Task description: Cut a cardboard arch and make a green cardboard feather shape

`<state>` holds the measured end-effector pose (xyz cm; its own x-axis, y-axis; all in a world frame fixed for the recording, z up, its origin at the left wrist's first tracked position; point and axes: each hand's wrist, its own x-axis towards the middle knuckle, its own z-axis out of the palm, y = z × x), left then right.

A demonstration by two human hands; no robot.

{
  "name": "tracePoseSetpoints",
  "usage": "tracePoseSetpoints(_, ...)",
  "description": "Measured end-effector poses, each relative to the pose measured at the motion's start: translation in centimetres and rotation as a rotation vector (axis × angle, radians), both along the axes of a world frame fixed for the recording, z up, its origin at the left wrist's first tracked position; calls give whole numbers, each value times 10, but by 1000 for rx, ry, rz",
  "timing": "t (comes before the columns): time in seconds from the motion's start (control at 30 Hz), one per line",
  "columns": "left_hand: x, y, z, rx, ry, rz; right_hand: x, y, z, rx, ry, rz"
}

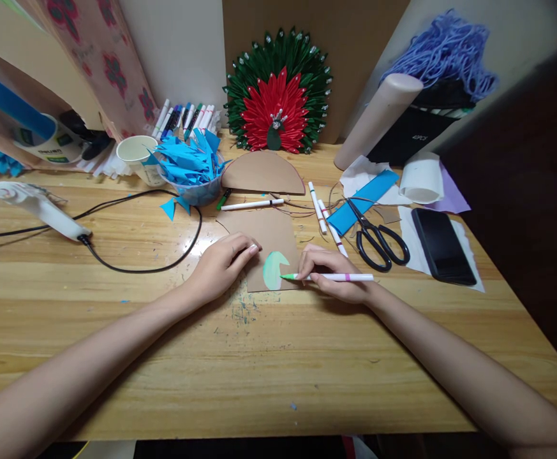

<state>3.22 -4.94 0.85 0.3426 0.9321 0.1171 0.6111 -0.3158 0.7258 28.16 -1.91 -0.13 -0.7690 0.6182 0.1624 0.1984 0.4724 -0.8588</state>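
Observation:
My right hand (330,271) pinches a white marker (348,277) with a pink band and a green tip. The tip touches the edge of a pale green shape (272,271), which is rounded with a notch at its upper right. This shape lies on a rectangular piece of brown cardboard (278,229). My left hand (228,261) rests on the cardboard's left side, fingers curled together with the thumb against them; nothing shows between them. Behind the cardboard lies a capped white marker (252,204), with a dark green cap (223,199) near its left end.
Black-handled scissors (378,239), loose markers (317,207), a blue strip (362,203) and a phone (443,245) lie right. A tub of blue pieces (192,169), a paper cup (139,158) and a corded glue gun (41,207) stand left. Behind are a cardboard half-disc (263,173) and a red-green peacock (278,95).

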Motion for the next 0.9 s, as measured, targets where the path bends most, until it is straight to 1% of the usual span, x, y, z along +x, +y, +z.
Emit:
tracePoseSetpoints(0.13, 0, 0, 0, -4, -2, 3, 0, -1, 1, -2, 3, 57)
tracePoseSetpoints(0.33, 0, 1, 0, -8, -9, 5, -5, -2, 8, -19, 17, 129)
tracePoseSetpoints(0.4, 0, 1, 0, -8, -12, 6, -6, -3, 8, -45, 6, 100)
tracePoseSetpoints(0.5, 0, 1, 0, -3, -5, 2, -4, -3, 7, -63, -17, -2)
tracePoseSetpoints(0.53, 0, 1, 0, -3, -1, 1, -4, -2, 7, -60, -17, -5)
tracePoseSetpoints(0.63, 0, 0, 1, -4, 2, 3, -3, -2, 6, -53, -8, 89)
tracePoseSetpoints(0.67, 0, 0, 1, -4, 1, 4, -3, -2, 5, -55, -6, 93)
tracePoseSetpoints(0.77, 1, 0, 1, 0, -7, 3, -4, -2, 5, -58, -4, 13)
tracePoseSetpoints(0.8, 1, 0, 1, 0, -8, 2, -4, -2, 5, -56, -2, 13)
tracePoseSetpoints(0.9, 0, 0, 0, -3, -7, -1, -4, -2, 5, -62, 3, 68)
